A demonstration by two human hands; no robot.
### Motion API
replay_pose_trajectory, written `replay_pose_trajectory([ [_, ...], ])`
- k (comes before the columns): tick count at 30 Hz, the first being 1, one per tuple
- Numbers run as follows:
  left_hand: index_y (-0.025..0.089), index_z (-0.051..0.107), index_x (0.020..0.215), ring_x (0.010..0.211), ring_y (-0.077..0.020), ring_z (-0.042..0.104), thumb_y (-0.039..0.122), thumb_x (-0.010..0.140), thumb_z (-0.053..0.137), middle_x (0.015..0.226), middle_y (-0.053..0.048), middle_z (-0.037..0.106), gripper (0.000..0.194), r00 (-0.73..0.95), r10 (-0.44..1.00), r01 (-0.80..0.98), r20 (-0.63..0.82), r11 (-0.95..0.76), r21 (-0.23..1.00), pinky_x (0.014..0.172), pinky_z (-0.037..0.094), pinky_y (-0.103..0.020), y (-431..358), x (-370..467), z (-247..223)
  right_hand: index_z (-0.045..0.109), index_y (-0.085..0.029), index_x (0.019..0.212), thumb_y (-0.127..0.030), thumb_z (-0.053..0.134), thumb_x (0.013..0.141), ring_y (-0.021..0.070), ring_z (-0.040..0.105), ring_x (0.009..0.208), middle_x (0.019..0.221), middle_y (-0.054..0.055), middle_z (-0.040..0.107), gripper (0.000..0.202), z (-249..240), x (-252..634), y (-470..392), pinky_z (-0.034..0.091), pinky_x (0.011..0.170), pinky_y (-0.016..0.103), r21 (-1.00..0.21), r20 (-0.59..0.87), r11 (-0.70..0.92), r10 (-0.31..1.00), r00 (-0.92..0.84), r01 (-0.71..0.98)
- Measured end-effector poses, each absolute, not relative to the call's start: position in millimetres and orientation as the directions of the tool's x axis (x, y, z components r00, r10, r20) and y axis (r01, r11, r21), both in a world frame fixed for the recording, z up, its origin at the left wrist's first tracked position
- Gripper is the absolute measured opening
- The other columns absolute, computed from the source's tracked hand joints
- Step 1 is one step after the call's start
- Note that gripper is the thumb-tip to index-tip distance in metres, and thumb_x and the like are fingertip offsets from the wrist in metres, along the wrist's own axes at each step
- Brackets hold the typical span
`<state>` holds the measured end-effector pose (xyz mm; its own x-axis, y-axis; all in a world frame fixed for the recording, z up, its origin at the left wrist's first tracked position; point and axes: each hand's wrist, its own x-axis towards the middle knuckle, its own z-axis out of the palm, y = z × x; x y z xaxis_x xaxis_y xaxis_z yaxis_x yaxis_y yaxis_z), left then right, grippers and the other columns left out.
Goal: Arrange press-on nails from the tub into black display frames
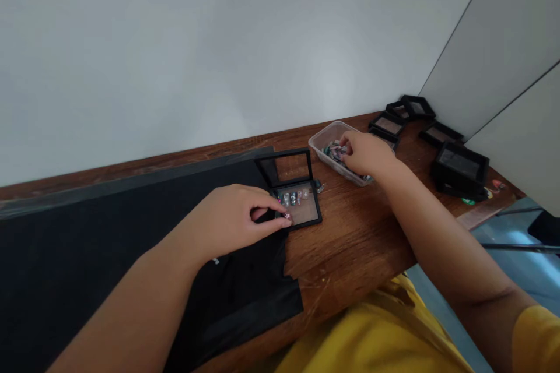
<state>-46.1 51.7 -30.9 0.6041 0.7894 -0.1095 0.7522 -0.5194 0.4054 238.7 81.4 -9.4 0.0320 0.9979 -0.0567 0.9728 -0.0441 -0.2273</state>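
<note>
A black display case with a see-through lid propped up stands on the table, with a row of decorated press-on nails inside. At its near left corner, my left hand has thumb and forefinger closed around a small pinkish press-on nail, just over the case floor. To the right, a clear plastic tub holds a pile of loose, colourful press-on nails. My right hand reaches into this tub with curled fingers; its fingertips are partly hidden among the pieces.
Several black cases lie at the right end of the wooden table, some stacked. A black sheet covers the left side. A white wall rises behind. Small colourful bits lie near the right edge.
</note>
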Motion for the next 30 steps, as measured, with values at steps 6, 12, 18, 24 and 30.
replay_pose_trajectory([
  [6,0.03,0.083,0.11,0.055,-0.0131,0.051,0.056,0.082,0.068,0.059,0.004,0.059,0.041,0.58,0.812,0.774,-0.07,-0.522,0.358,0.056,0.032,-0.026,49.3,-43.1,-28.0,0.07,-0.022,0.116,-0.012,0.063,0.083,0.0255,0.067,0.094,0.106,0.009,0.076,0.035,-14.7,240.4,82.7,0.042,0.071,0.035,-0.232,-0.075,-0.007,0.997,-0.011,0.973],
  [12,0.03,0.084,0.101,0.064,-0.0154,0.061,0.058,0.082,0.066,0.067,0.001,0.067,0.038,0.612,0.784,0.749,-0.098,-0.536,0.391,0.063,0.039,-0.027,48.5,-39.2,-31.2,0.07,-0.023,0.118,-0.01,0.065,0.078,0.0249,0.066,0.092,0.105,0.008,0.076,0.042,-13.7,239.9,82.4,0.041,0.069,0.034,-0.234,-0.083,0.005,0.996,-0.025,0.972],
  [18,0.031,0.084,0.103,0.063,-0.0158,0.06,0.055,0.084,0.067,0.067,0.002,0.067,0.035,0.616,0.784,0.738,-0.081,-0.538,0.407,0.062,0.038,-0.027,48.0,-39.6,-32.4,0.072,-0.024,0.117,-0.008,0.064,0.077,0.0237,0.066,0.09,0.106,0.008,0.077,0.044,-14.4,238.1,81.9,0.042,0.071,0.033,-0.246,-0.054,0.02,0.998,-0.034,0.969],
  [24,0.029,0.083,0.106,0.057,-0.0136,0.053,0.052,0.083,0.068,0.061,0.004,0.059,0.036,0.575,0.812,0.783,-0.102,-0.509,0.359,0.058,0.034,-0.027,48.8,-45.7,-22.4,0.077,-0.024,0.115,-0.007,0.063,0.079,0.0255,0.067,0.095,0.106,0.009,0.077,0.042,-11.3,236.1,81.9,0.045,0.075,0.035,-0.239,-0.05,-0.001,0.999,-0.012,0.971],
  [30,0.033,0.083,0.11,0.051,-0.0137,0.051,0.052,0.078,0.071,0.059,0.004,0.059,0.04,0.497,0.845,0.843,-0.197,-0.416,0.342,0.053,0.032,-0.028,53.8,-57.9,-17.4,0.078,-0.025,0.12,-0.007,0.06,0.083,0.0301,0.066,0.109,0.119,0.011,0.075,0.045,-2.0,237.9,79.5,0.047,0.083,0.038,-0.264,0.005,-0.041,0.999,0.044,0.964],
])
